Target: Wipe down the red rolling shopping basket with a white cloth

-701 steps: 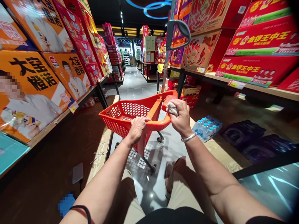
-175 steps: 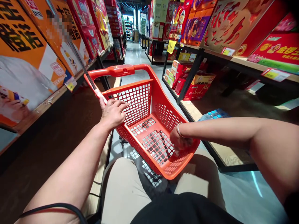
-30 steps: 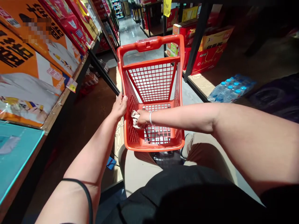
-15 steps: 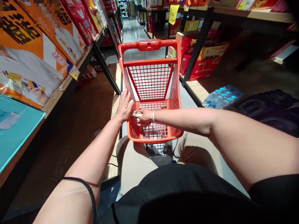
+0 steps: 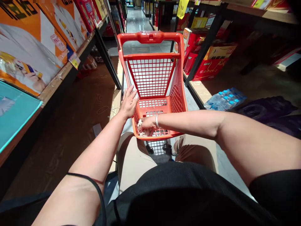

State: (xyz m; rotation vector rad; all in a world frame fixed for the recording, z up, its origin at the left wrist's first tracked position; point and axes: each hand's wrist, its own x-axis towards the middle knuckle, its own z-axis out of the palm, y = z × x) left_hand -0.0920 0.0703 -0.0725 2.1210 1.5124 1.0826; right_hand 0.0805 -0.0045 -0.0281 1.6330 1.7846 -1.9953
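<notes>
A red plastic shopping cart with grid walls stands in front of me, tilted slightly in view. My left hand rests on the outer left rim of its basket, fingers extended and slightly apart. Inside the basket, near the left wall and the near corner, my right hand is closed on a crumpled whitish cloth, part of which sticks out by the fingers. A pale bracelet circles the right wrist.
Shelves with orange boxes and a teal box run along the left. At right are red gift boxes and packed water bottles. An aisle stretches ahead.
My right hand has moved with the cloth down toward the near left corner of the basket. The cart has turned slightly, and my left hand has stayed on its left rim.
</notes>
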